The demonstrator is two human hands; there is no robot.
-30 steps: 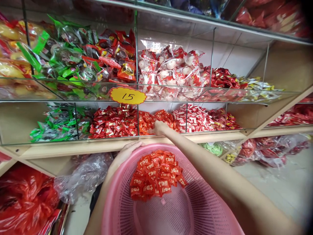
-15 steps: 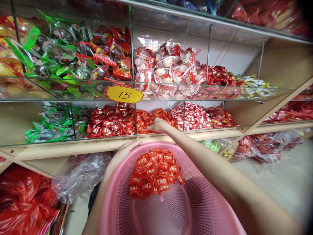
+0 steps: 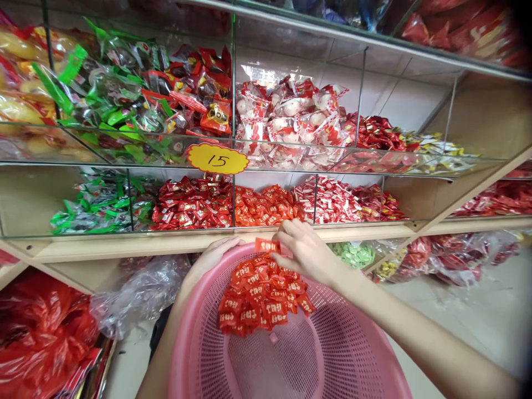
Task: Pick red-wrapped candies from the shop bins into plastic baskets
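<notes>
My left hand (image 3: 216,254) grips the far left rim of a pink plastic basket (image 3: 189,316) with mesh walls. Inside it, against the far side, lies a heap of small red candy packets (image 3: 260,296) with pale lettering. Above that heap, over the far rim, my right hand (image 3: 305,249) is curled with its palm side toward the basket. One red candy packet (image 3: 266,245) shows at its fingertips; whatever else the palm holds is hidden. Just beyond sits a bin of matching red candies (image 3: 266,204) on the lower shelf.
A wooden shelf edge (image 3: 145,244) runs right behind the basket. Glass dividers separate several kinds of wrapped sweets, and a yellow price tag (image 3: 218,159) marked 15 hangs in front. Red plastic bags (image 3: 41,332) lie at lower left, clear bags (image 3: 137,293) under the shelf.
My right hand has come back from the red candy bin to above the basket, a red packet now at its fingers. My left hand stays on the rim.
</notes>
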